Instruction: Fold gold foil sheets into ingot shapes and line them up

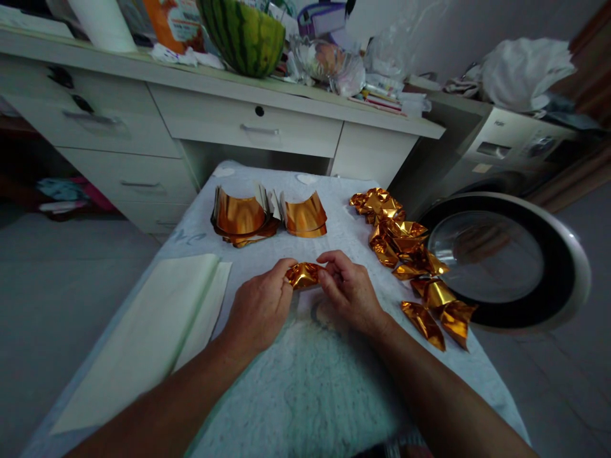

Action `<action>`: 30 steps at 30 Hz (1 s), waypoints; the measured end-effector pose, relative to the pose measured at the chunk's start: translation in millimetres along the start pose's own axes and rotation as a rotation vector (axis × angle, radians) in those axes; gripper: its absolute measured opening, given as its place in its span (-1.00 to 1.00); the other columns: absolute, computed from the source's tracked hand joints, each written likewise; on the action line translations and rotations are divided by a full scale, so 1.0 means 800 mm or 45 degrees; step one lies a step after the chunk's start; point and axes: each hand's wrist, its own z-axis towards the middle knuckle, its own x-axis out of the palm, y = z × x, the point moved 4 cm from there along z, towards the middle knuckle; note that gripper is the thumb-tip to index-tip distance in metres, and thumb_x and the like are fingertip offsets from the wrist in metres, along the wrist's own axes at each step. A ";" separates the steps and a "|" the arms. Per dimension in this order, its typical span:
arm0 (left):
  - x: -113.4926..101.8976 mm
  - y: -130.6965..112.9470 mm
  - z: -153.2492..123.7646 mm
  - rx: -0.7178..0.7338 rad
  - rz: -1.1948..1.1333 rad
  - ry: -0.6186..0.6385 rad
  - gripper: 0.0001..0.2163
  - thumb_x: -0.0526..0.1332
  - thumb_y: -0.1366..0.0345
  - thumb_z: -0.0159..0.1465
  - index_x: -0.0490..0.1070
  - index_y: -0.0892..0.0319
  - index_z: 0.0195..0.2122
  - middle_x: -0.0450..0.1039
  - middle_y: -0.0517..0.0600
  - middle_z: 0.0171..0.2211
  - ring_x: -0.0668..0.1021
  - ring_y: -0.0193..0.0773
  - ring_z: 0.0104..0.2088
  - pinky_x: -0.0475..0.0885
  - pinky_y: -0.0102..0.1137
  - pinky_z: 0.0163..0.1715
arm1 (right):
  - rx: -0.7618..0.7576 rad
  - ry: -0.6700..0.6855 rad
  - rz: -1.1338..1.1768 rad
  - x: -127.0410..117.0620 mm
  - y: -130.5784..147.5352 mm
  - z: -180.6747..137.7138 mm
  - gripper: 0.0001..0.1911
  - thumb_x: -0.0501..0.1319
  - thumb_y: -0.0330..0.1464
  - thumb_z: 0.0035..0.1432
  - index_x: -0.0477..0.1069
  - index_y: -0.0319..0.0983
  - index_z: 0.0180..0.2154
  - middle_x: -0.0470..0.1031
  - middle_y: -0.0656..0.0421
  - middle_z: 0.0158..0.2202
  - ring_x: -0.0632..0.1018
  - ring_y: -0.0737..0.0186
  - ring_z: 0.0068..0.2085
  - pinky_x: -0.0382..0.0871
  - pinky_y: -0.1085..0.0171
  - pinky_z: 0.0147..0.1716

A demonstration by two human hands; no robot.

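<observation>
Gold and crinkled, the foil piece sits pinched between both hands just above the cloth. My left hand is closed on its left end with thumb and forefinger, and my right hand is closed on its right end the same way, the other fingers curled under. I judge the foil very light, thin and slick. It should keep any crease it is given and dent or tear if squeezed hard, so I would hold it by the corners and folded edges with fingertips only, not by the shiny middle. Just right of the grip, a trail of folded pieces runs from beyond the right hand back past the wrist. Beyond the grip, two stacks of curved foil sheets lie side by side. Well to the left of the left hand, a cream paper pile lies flat on the cloth. Farther right, a round lamp with a lens sits by the table edge. Farther ahead stands a desk with a melon on top.
</observation>
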 end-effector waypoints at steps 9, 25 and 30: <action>-0.002 0.005 0.000 -0.015 -0.058 -0.061 -0.63 -0.13 0.23 0.40 0.31 0.16 0.11 0.58 0.02 -0.31 0.62 -0.12 -0.31 0.39 -0.32 -0.35 | -0.098 0.147 0.050 -0.007 0.001 0.007 -0.89 0.08 -0.46 0.22 0.37 -0.22 -0.31 0.39 0.28 -0.47 0.40 0.38 -0.45 0.23 0.40 -0.40; 0.005 0.011 -0.001 0.035 -0.201 -0.059 -0.56 -0.09 0.07 0.40 0.15 0.20 0.21 0.36 -0.14 -0.49 0.52 -0.19 -0.43 0.25 -0.38 -0.47 | 0.449 -0.803 -0.176 -0.107 -0.073 0.012 -0.70 0.18 -0.30 0.12 0.41 -0.26 -0.10 0.60 0.05 -0.25 0.56 0.20 -0.37 0.45 0.17 -0.26; 0.007 0.011 -0.001 0.034 -0.189 -0.029 -0.57 -0.09 0.08 0.40 0.18 0.19 0.18 0.37 -0.14 -0.50 0.52 -0.20 -0.45 0.25 -0.38 -0.47 | 0.528 -0.847 -0.178 -0.108 -0.090 0.010 -0.48 0.19 -0.31 0.08 0.30 -0.30 0.09 0.52 -0.10 0.01 0.57 0.18 -0.36 0.49 0.08 -0.22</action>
